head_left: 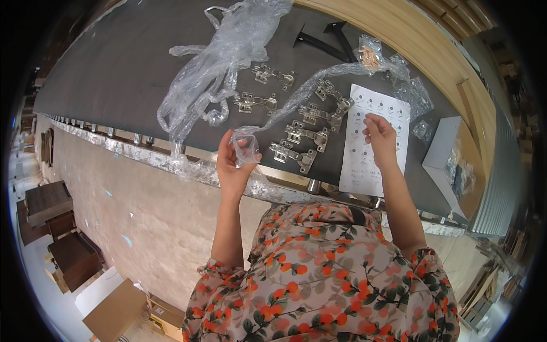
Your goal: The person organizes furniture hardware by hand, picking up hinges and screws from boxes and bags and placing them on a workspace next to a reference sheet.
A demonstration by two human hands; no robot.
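My left hand (235,171) is closed around the loose end of a clear plastic strip (296,98), which runs up and right across the dark table. Over the printed sheet (354,162), with its rows of small part pictures, my right hand (380,138) has its fingers curled together; whether anything is in them I cannot make out. Between the hands lie several metal cabinet hinges (308,135), roughly in a column. Two more hinges, an upper one (273,76) and a lower one (256,103), rest left of the strip.
Crumpled clear plastic wrap (228,48) covers the table's far left middle. Black metal brackets (327,43) and a bag of wooden dowels (369,56) lie at the back. Small clear bags (414,96) sit right of the sheet, near an open cardboard box (446,157).
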